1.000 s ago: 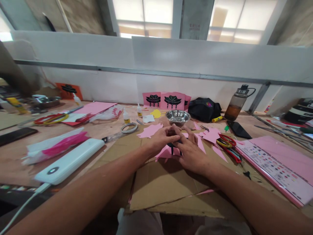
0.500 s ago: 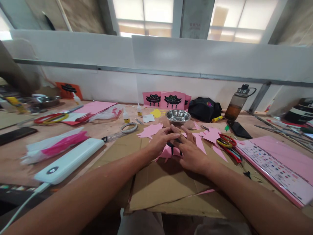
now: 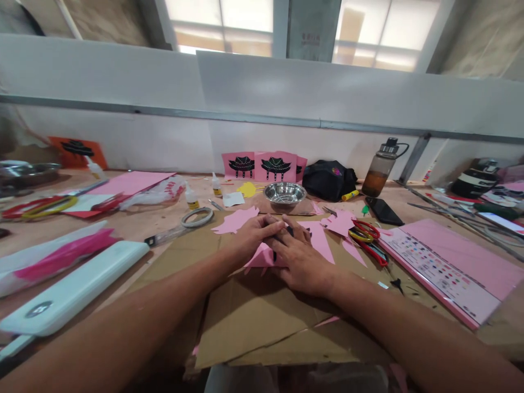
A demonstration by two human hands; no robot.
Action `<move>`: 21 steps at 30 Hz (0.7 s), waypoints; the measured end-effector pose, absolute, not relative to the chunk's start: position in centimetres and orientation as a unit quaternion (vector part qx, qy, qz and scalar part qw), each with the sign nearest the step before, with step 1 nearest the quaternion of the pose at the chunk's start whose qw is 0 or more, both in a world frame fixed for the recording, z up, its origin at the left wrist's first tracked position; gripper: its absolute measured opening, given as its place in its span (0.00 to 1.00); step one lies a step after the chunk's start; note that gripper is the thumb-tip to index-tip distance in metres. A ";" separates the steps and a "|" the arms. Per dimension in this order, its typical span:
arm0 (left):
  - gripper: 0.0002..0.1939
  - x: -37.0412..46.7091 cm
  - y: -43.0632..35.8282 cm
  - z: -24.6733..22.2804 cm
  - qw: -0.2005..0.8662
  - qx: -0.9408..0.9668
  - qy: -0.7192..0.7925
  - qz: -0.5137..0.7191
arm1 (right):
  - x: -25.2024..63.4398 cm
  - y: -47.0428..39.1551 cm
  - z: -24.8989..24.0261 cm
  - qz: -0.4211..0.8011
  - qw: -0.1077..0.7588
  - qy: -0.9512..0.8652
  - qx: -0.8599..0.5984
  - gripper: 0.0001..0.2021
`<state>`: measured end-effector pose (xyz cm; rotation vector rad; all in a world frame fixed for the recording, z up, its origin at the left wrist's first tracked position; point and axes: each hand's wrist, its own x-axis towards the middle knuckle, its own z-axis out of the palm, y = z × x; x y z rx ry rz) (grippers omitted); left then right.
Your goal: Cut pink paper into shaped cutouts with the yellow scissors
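Both hands are together over a pink paper card (image 3: 261,257) that lies on the cardboard sheet. Part of a black paper shape on the card shows between them; the rest is covered. My left hand (image 3: 258,232) rests on the card's far left part, its fingers stretched toward the right and meeting the other hand. My right hand (image 3: 301,254) lies across the card with fingers extended flat over the black shape. Beside them are a pink paper cut-out (image 3: 233,221) and pink scraps (image 3: 323,240). A steel bowl (image 3: 285,195) stands just beyond.
Red-handled scissors (image 3: 365,232) and a wrapped pink paper pack (image 3: 450,267) lie right. A bottle (image 3: 379,172), phone (image 3: 383,210) and black cap (image 3: 331,181) stand behind. Finished pink cards (image 3: 276,166) lean on the wall. Left are tape (image 3: 197,217), glue bottles (image 3: 191,196) and a white power strip-like device (image 3: 77,286).
My view has turned to the right, so the table things appear farther left. Both hands stay on the pink card, with small shifts of the fingers.
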<state>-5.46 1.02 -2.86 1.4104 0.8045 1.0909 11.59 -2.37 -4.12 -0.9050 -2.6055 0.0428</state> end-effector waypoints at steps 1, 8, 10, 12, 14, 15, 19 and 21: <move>0.15 -5.4 0.9 -2.6 0.560 0.608 0.332 0.454 | 11.5 -2.5 -4.0 0.018 0.189 -0.928 -0.321 0.37; 0.22 -5.2 0.5 -1.8 0.514 0.620 0.346 0.482 | 11.8 -2.6 -3.3 0.003 0.185 -0.932 -0.313 0.33; 0.19 -5.5 0.5 -2.0 0.516 0.623 0.353 0.470 | 12.0 -2.3 -3.4 -0.011 0.183 -0.931 -0.317 0.35; 0.15 -5.8 0.4 -2.2 0.484 0.647 0.380 0.450 | 12.2 -2.1 -3.7 -0.028 0.178 -0.929 -0.323 0.39; 0.14 -6.0 0.1 -2.2 0.441 0.664 0.412 0.441 | 12.2 -2.1 -4.0 -0.043 0.174 -0.927 -0.329 0.43; 0.14 -6.1 0.0 -2.1 0.428 0.670 0.419 0.439 | 12.1 -2.2 -4.1 -0.049 0.174 -0.926 -0.332 0.44; 0.13 -6.4 0.0 -2.3 0.463 0.678 0.358 0.444 | 11.9 -2.6 -4.2 -0.074 0.181 -0.920 -0.341 0.40; 0.11 -6.5 0.2 -2.6 0.496 0.668 0.310 0.460 | 11.8 -2.7 -4.1 -0.086 0.187 -0.916 -0.345 0.40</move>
